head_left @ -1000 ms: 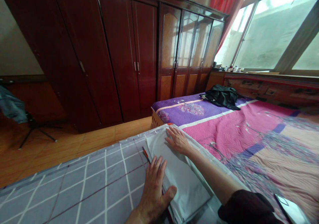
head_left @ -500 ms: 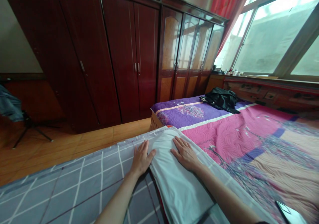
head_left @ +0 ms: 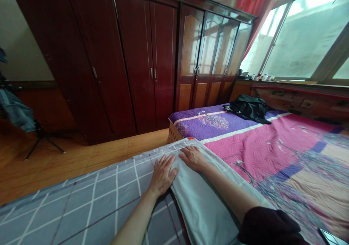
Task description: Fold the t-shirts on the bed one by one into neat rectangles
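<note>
A pale grey-green folded cloth [head_left: 201,205] lies lengthwise over a grey checked sheet [head_left: 103,197]. My left hand [head_left: 163,176] rests flat at the cloth's left edge, fingers apart, partly on the checked sheet. Near the far end of the cloth, my right hand [head_left: 193,158] lies palm down with its fingers spread and slightly bent. Neither hand grips anything. A strip of red shows under the cloth's left edge.
To the right is a bed with a purple and pink quilt [head_left: 245,147] and a black garment [head_left: 248,108]. A phone [head_left: 332,237] lies at the lower right. Dark red wardrobes [head_left: 136,63] stand behind; a tripod [head_left: 40,132] is at the left.
My right hand has moved left and slightly farther away along the cloth, closer to my left hand. A dark sleeve now shows on my right arm. The view has shifted slightly left.
</note>
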`<move>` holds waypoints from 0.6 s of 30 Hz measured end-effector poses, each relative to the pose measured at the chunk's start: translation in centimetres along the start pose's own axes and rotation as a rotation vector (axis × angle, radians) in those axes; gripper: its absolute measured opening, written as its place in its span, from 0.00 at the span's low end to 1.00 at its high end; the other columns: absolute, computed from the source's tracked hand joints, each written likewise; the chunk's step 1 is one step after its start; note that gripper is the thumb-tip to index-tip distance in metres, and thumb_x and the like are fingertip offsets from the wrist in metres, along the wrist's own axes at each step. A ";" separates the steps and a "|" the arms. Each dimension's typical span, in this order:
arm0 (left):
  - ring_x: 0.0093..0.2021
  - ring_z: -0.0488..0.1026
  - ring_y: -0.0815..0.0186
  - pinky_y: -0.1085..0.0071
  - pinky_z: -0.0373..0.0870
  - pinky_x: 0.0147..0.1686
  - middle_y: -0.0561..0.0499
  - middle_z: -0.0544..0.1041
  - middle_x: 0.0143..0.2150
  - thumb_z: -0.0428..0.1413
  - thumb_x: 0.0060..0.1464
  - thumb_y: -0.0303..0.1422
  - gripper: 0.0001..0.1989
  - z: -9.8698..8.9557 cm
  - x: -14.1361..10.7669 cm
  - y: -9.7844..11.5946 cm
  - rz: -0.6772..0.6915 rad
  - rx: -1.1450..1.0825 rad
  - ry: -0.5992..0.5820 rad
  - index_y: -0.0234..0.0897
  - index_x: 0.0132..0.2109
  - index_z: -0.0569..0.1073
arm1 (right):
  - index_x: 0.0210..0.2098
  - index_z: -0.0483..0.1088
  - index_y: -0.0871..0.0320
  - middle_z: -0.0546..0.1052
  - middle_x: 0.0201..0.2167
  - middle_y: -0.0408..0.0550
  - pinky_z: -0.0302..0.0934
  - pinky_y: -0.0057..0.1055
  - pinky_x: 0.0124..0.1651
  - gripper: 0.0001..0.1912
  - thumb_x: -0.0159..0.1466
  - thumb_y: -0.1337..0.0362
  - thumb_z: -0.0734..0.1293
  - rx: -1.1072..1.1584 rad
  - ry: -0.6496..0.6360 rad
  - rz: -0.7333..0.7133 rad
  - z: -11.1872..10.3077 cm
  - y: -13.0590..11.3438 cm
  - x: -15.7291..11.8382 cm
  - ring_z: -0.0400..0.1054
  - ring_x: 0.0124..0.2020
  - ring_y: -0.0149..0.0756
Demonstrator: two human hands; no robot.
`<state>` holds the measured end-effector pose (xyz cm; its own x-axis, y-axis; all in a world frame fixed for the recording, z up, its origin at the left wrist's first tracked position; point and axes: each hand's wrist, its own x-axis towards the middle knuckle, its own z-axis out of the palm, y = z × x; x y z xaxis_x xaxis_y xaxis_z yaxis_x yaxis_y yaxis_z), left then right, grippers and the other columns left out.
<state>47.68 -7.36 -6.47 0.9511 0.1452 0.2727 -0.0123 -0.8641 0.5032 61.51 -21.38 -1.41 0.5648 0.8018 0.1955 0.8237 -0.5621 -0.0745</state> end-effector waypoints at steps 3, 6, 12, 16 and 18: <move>0.67 0.47 0.53 0.47 0.40 0.64 0.50 0.57 0.66 0.38 0.62 0.49 0.29 -0.1 0.0 0.2 -0.028 0.008 -0.020 0.41 0.65 0.58 | 0.46 0.70 0.57 0.74 0.44 0.53 0.52 0.38 0.52 0.21 0.69 0.52 0.53 -0.007 -0.009 0.014 0.4 0.0 0.0 0.65 0.50 0.42; 0.67 0.47 0.53 0.47 0.40 0.64 0.49 0.57 0.66 0.38 0.62 0.50 0.30 -0.2 -0.1 0.2 -0.034 0.007 -0.025 0.40 0.65 0.57 | 0.51 0.68 0.57 0.74 0.48 0.52 0.51 0.37 0.55 0.22 0.69 0.51 0.53 -0.010 -0.011 0.003 0.3 0.3 -0.2 0.64 0.51 0.41; 0.66 0.48 0.53 0.50 0.42 0.64 0.49 0.57 0.66 0.38 0.62 0.50 0.31 -0.4 -0.2 0.3 -0.015 0.015 -0.012 0.38 0.65 0.57 | 0.63 0.54 0.63 0.59 0.63 0.57 0.44 0.44 0.62 0.32 0.68 0.47 0.52 -0.022 0.009 0.069 0.4 2.5 -3.0 0.50 0.64 0.46; 0.66 0.50 0.53 0.49 0.43 0.64 0.48 0.58 0.66 0.38 0.62 0.50 0.30 -0.5 -0.2 0.4 -0.024 0.015 -0.010 0.39 0.64 0.58 | 0.64 0.53 0.62 0.55 0.65 0.57 0.42 0.45 0.64 0.34 0.67 0.45 0.52 -0.030 0.013 0.100 0.7 3.8 -6.8 0.45 0.66 0.46; 0.66 0.50 0.52 0.48 0.42 0.63 0.48 0.57 0.66 0.39 0.62 0.50 0.30 -0.5 -0.2 0.4 -0.030 0.012 -0.013 0.38 0.64 0.58 | 0.64 0.52 0.60 0.53 0.65 0.56 0.44 0.45 0.64 0.34 0.67 0.45 0.51 -0.025 0.013 0.110 0.6 4.0 -8.6 0.45 0.66 0.45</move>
<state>47.32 -7.53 -5.93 0.9549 0.1650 0.2468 0.0200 -0.8652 0.5010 59.99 -30.36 -3.96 0.6511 0.7323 0.1998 0.7550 -0.6518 -0.0714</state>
